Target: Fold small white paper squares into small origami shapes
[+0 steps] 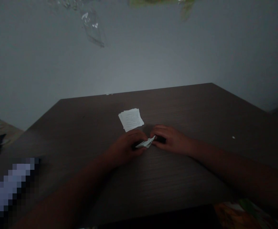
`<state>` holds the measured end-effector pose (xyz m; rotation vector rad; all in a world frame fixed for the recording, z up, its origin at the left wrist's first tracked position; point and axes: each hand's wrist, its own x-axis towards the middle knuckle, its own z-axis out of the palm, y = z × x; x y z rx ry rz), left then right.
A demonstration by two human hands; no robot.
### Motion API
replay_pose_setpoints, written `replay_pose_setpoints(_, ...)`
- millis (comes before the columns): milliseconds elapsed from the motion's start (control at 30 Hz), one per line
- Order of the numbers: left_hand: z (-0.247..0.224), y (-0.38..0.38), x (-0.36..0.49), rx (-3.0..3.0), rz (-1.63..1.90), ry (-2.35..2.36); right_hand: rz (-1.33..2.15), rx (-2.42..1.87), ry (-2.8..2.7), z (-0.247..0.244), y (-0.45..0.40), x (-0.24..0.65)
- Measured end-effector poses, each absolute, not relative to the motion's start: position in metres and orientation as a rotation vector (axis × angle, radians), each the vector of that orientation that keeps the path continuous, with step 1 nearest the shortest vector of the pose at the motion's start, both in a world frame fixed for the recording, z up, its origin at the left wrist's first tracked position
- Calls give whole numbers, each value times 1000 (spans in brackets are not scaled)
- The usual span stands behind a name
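Note:
Between my two hands is a small piece of folded paper (146, 143), pale with faint dark print, held just above the table. My left hand (128, 145) is closed on its left end, thumb below and fingers over the top. The fingertips and thumb of my right hand (168, 138) pinch the paper's right end. Just beyond my left hand lies a loose stack of printed paper sheets (131, 119), slightly fanned, with lines of small text on the top one. The room is dim, so fine detail on the folded paper is hard to make out.
The dark wooden table (191, 105) reaches back to a pale wall (153, 57). A pixelated, bright rectangular object (10, 187) lies at the left. A tiny white scrap (233, 137) is on the right side. Clear plastic (91, 27) hangs on the wall. Patterned cloth (234, 214) shows below the front edge.

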<state>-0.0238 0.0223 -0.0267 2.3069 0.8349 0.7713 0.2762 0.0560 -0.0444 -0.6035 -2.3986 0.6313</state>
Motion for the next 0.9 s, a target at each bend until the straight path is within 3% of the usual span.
replay_pose_setpoints(900,-33,27,-24,2240,719,882,622,-643,-2525,-44,53,277)
